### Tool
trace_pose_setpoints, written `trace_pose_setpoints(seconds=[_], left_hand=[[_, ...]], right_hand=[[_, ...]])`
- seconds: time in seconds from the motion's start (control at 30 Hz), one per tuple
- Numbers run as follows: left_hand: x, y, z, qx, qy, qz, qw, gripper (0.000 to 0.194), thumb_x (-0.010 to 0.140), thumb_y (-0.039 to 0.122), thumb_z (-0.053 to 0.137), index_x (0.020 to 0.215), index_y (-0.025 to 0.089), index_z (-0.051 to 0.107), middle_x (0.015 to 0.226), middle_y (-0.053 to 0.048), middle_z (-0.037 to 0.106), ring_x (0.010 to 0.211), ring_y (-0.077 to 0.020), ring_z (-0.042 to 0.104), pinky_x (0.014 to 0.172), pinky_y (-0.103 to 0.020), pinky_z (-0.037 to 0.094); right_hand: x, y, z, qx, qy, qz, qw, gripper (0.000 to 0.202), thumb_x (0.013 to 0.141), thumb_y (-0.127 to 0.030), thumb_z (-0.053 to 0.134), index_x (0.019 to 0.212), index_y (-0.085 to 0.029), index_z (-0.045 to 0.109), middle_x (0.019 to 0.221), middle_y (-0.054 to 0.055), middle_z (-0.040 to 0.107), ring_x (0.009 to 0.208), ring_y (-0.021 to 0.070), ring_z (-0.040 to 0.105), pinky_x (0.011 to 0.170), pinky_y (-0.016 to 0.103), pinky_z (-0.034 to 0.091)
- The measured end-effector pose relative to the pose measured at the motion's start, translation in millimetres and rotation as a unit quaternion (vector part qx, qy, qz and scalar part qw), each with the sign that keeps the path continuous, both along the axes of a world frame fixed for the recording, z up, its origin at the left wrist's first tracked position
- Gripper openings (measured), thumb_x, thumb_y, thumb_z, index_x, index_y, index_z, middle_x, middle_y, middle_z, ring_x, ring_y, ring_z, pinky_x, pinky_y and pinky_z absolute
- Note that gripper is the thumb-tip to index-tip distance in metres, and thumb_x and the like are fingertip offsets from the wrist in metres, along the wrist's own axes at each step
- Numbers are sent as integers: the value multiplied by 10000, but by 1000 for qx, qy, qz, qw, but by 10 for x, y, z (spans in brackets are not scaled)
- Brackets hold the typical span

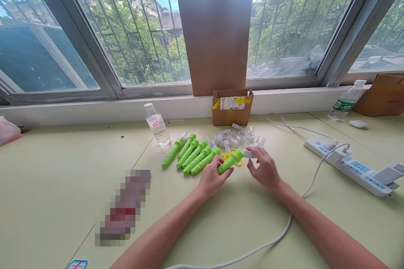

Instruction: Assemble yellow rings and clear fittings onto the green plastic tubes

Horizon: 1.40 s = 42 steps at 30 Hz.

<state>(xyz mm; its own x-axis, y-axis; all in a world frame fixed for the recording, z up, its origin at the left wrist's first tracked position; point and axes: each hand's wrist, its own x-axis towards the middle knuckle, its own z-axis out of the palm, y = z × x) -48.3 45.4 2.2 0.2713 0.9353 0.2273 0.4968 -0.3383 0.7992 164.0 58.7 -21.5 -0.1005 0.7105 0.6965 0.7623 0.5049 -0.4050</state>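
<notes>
My left hand (212,177) is closed around a green plastic tube-shaped handle (229,163), its threaded end pointing up and right. My right hand (264,169) pinches a small white plastic piece (249,154) just beside that threaded end; a slight gap seems to lie between them. Left of my hands, several matching green handles (197,159) lie side by side, slanted, and one has a clear part at its upper end. Behind my hands is a loose pile of clear plastic cups (233,138) and white pieces. Yellow rings (236,161) lie partly hidden behind the held handle.
A small cardboard box (232,116) stands behind the pile, before an upright brown board (217,46). Water bottles stand left (158,126) and right (345,101). A power strip (350,168) lies right, its white cable (285,229) running beneath my right forearm. A pixelated object (124,208) lies left.
</notes>
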Motion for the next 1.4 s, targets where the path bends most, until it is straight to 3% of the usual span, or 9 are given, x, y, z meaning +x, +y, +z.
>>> trace_pose_setpoints(seconds=[0.23, 0.5, 0.87, 1.4], left_hand=[[-2, 6, -19, 10, 19, -4, 1000, 254, 788, 433, 556, 840, 197, 477, 673, 35, 547, 565, -113, 489, 528, -219, 330], [-16, 14, -72, 19, 47, -17, 999, 262, 775, 451, 563, 817, 205, 487, 620, 51, 502, 521, -104, 442, 502, -217, 309], [-43, 13, -42, 3, 43, -55, 998, 246, 761, 432, 587, 825, 201, 530, 585, 63, 483, 509, -86, 393, 504, -205, 311], [-60, 11, -52, 18, 36, -67, 997, 227, 744, 400, 604, 807, 187, 558, 598, 57, 516, 527, -82, 408, 516, -202, 326]], right_hand=[[19, -18, 53, 28, 69, 23, 997, 351, 653, -50, 509, 959, -219, 543, 942, 57, 607, 852, 220, 567, 553, 294, 488], [16, -67, 94, 30, 96, 88, 991, 354, 643, -20, 499, 930, -217, 558, 957, 53, 569, 834, 194, 559, 608, 298, 491], [20, -83, 122, 30, 103, 93, 990, 322, 639, -23, 491, 887, -214, 570, 920, 49, 568, 797, 187, 554, 595, 295, 477], [9, -135, 117, -17, 97, 156, 983, 302, 655, -41, 460, 890, -207, 550, 896, 57, 554, 795, 202, 552, 637, 323, 478]])
